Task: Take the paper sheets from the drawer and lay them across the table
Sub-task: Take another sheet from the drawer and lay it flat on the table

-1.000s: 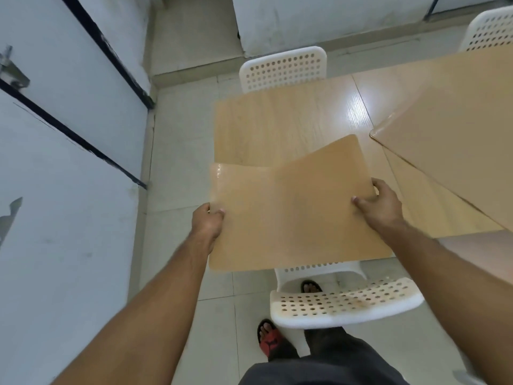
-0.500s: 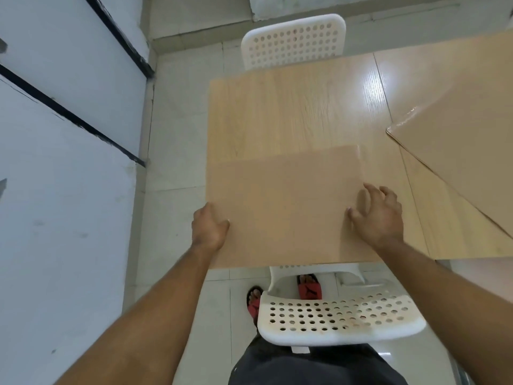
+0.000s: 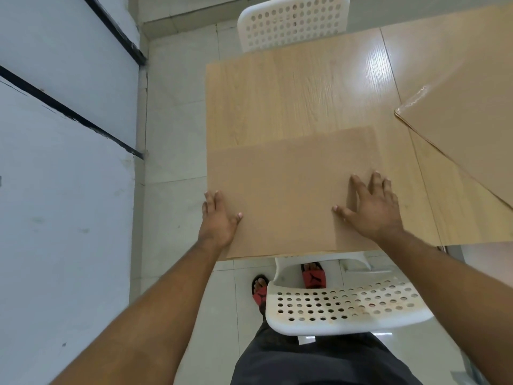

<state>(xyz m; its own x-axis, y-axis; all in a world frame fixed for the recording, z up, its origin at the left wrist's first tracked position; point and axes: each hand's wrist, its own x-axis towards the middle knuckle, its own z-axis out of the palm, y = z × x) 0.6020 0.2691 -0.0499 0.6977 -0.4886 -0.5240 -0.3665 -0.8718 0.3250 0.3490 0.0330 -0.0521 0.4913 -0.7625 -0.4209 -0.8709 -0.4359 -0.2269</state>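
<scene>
Lying flat on the near part of the table, a tan paper sheet covers the table's near left corner, its left edge running along the table's left edge and its near edge reaching just past the table's near edge. The left hand rests at the sheet's left edge with fingers stretched forward and held close together, the thumb lying on the sheet's surface; the hand is spread flat and grips nothing. The right hand presses palm down on the sheet's right portion, fingers splayed apart and the thumb pointing left, also flat with nothing clamped in it. A second tan sheet lies at the right side, set at an angle, with its glossy corner pointing toward the middle of the table and well apart from the first sheet. A white perforated chair stands just in front of the table's near edge, below the hands, and another white perforated chair stands at the far edge. Two feet in red sandals show on the tiled floor beneath the near chair. A pale wall with black bars runs along the left.
</scene>
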